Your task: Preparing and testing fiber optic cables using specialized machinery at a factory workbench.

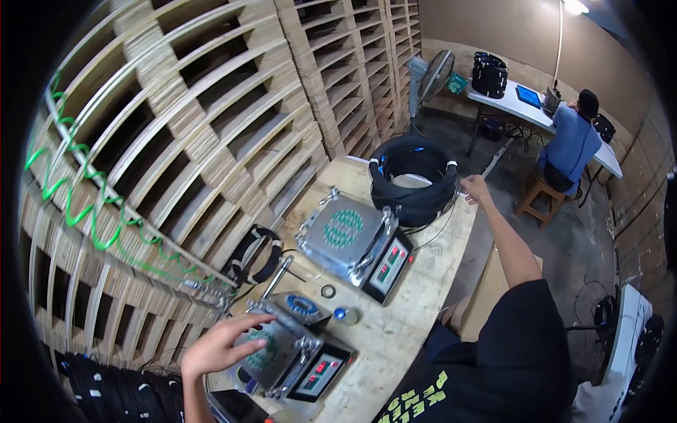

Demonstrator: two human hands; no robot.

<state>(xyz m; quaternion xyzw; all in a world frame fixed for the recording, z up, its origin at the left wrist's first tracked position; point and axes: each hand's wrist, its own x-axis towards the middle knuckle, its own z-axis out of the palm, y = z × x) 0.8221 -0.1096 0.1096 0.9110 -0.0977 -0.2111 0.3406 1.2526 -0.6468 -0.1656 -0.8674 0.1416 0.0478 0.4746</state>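
Note:
My left hand (222, 345) reaches in from the lower edge, fingers spread and apart, over the nearer box-shaped device (289, 359) with a metal top and a red-lit display. Nothing shows in its fingers. On the right, my right hand (476, 190) is raised beside a thick coil of black cable (416, 180) with white ties. Its fingers are closed in a pinch; what they hold is too small to make out. A thin dark cable runs from the coil toward these fingers. A second similar device (345, 233), with a green ring pattern on top, sits between the hands.
The wooden table (423, 282) carries a small jar (345, 315), a black ring (328, 290) and a cable loop (257, 257). Stacked pallets (211, 92) and a green coiled hose (92, 218) line the left. A seated person (568, 144) works farther off near a fan (430, 77).

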